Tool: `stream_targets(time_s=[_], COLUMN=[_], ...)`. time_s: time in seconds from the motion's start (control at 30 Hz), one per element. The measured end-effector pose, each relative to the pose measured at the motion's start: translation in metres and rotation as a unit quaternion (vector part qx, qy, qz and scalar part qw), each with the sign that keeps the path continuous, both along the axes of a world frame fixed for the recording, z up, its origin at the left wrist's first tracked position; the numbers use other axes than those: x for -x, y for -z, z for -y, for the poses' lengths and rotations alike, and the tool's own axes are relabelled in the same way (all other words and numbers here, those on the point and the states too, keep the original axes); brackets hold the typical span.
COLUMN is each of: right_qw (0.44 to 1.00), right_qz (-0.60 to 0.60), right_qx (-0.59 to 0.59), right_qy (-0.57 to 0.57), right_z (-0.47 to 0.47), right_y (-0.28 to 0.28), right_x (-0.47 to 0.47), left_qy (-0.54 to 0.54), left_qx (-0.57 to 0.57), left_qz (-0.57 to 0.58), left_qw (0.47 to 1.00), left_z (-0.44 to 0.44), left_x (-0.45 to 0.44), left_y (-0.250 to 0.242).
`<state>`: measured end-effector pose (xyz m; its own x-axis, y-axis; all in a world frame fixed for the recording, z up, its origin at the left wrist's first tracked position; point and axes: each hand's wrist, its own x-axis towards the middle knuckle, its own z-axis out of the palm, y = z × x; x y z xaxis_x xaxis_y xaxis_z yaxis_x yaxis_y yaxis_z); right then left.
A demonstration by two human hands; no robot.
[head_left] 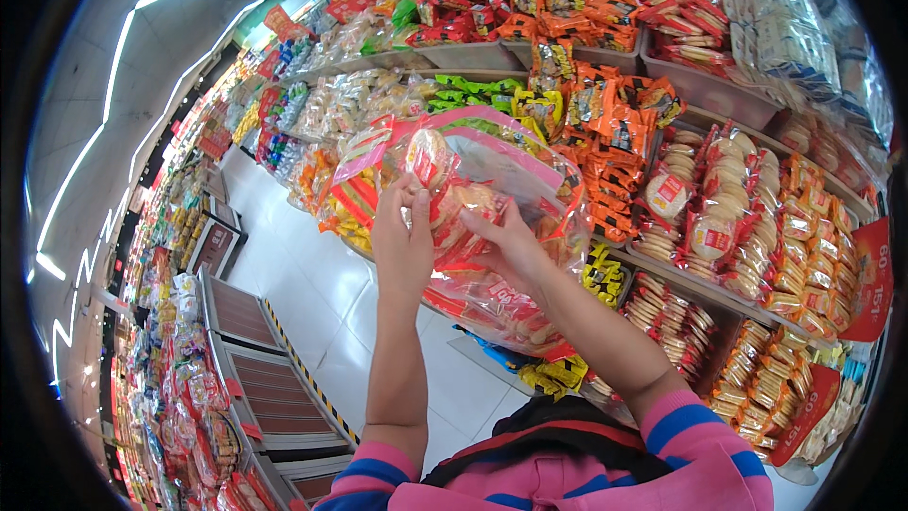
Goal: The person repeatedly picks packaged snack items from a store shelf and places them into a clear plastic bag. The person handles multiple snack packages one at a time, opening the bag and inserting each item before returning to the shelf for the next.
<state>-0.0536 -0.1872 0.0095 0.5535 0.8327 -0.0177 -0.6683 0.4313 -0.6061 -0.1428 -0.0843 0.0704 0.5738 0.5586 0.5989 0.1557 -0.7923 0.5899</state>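
My left hand pinches a clear-wrapped round rice cracker with a red label between thumb and fingers. To its right, my right hand grips more cracker packets, its thumb lying across their wrappers. Both hands are over a large clear plastic bag with red and pink print, its mouth spread wide. More red-and-clear packets show through the bag's lower side. The fingers of my right hand are partly hidden behind the wrappers.
Tiered bins at right hold stacked round crackers, orange snack packs and yellow packs. Red price cards stick out at the right edge. At left, a white tiled floor runs beside another shelf unit with striped edging.
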Motion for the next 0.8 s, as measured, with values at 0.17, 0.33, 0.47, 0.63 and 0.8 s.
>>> stream_targets(time_s=[0.17, 0.33, 0.47, 0.63, 0.8], right_qw=[0.925, 0.898, 0.880, 0.838, 0.811], right_qz=[0.278, 0.300, 0.286, 0.308, 0.317], right_qx=[0.058, 0.021, 0.034, 0.076, 0.099], right_qy=[0.254, 0.322, 0.378, 0.444, 0.481], right_z=[0.058, 0.108, 0.150, 0.210, 0.262], right_y=[0.001, 0.015, 0.022, 0.030, 0.042], right_x=[0.012, 0.011, 0.006, 0.010, 0.016], left_qy=[0.048, 0.173, 0.248, 0.372, 0.500], left_qx=[0.161, 0.257, 0.316, 0.450, 0.618], left_qz=[0.118, 0.180, 0.161, 0.155, 0.029], left_qw=[0.979, 0.933, 0.901, 0.797, 0.606], left_z=[0.038, 0.082, 0.128, 0.183, 0.212], left_x=[-0.018, -0.046, -0.068, -0.077, -0.066], left_y=[0.005, 0.004, 0.007, 0.019, 0.049])
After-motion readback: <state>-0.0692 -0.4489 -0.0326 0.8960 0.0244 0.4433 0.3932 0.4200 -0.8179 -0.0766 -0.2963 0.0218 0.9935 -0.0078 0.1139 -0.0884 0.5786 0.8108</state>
